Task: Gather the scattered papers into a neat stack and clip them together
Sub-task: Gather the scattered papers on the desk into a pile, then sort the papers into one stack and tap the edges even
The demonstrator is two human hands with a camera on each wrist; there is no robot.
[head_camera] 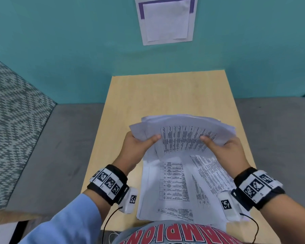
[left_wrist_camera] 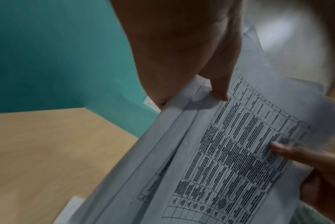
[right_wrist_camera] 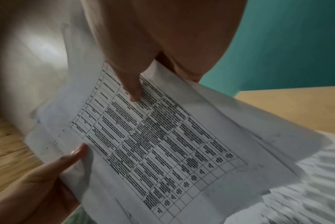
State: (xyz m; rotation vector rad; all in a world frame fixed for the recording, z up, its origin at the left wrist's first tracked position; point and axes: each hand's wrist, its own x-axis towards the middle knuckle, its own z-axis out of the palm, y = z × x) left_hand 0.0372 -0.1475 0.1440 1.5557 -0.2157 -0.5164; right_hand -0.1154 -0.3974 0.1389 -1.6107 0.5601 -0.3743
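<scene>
Both hands hold a loose bundle of printed sheets [head_camera: 183, 132] above the desk [head_camera: 165, 92]: left hand [head_camera: 139, 145] grips the left edge, right hand [head_camera: 223, 150] the right, thumbs on top. More printed sheets [head_camera: 174, 187] lie on the desk underneath.

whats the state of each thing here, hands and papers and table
left hand: grips the left edge of the held sheaf, thumb on top
right hand: grips the right edge of the held sheaf, thumb on top
held sheaf: lifted off the table, edges fanned and uneven, not clipped
loose papers: lying flat on the table, overlapping askew
table: far half bare; no clip visible
</scene>
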